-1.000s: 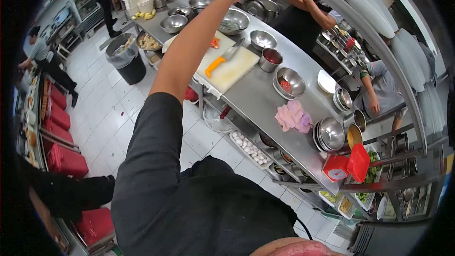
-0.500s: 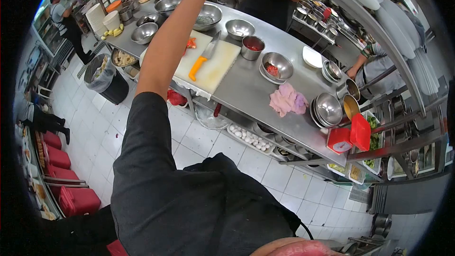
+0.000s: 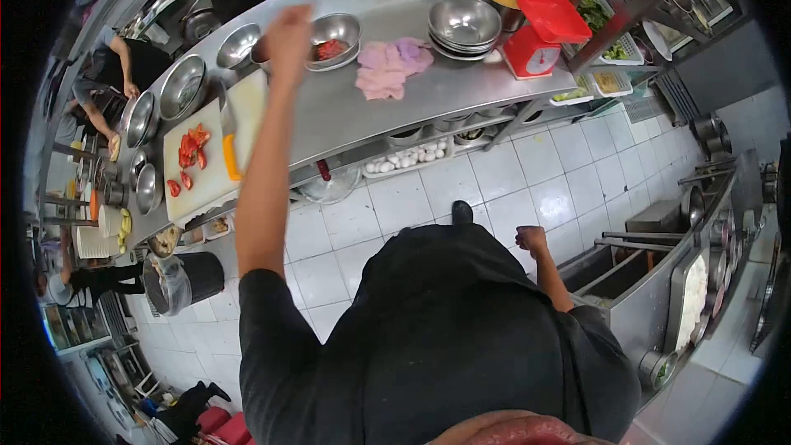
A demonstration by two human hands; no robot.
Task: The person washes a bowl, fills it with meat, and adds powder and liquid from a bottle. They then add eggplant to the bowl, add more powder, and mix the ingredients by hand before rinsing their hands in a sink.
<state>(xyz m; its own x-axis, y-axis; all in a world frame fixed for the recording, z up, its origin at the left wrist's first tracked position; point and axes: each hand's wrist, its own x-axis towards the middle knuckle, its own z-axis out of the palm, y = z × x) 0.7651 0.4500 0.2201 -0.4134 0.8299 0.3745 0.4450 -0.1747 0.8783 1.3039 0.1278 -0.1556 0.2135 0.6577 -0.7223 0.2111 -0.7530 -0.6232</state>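
Note:
My left hand point(image 3: 288, 33) is stretched out over the steel counter point(image 3: 346, 111), fingers curled. It hovers at the right end of the white cutting board point(image 3: 206, 177), just left of a steel bowl with red pieces point(image 3: 334, 33). Whether it grips anything is hidden. An orange-handled knife point(image 3: 230, 152) and red vegetable pieces point(image 3: 191, 148) lie on the board. My right hand point(image 3: 531, 239) hangs at my side in a fist, holding nothing.
A pink cloth point(image 3: 387, 66), stacked steel bowls point(image 3: 465, 25) and a red scale point(image 3: 535, 33) stand on the counter to the right. Eggs point(image 3: 408, 161) sit on the shelf below. A lined bin point(image 3: 177, 280) stands left. Other people work across the counter.
My left arm has dropped from a high reach across the counter to the board's right end. The view has swung round, and my right hand has come into sight.

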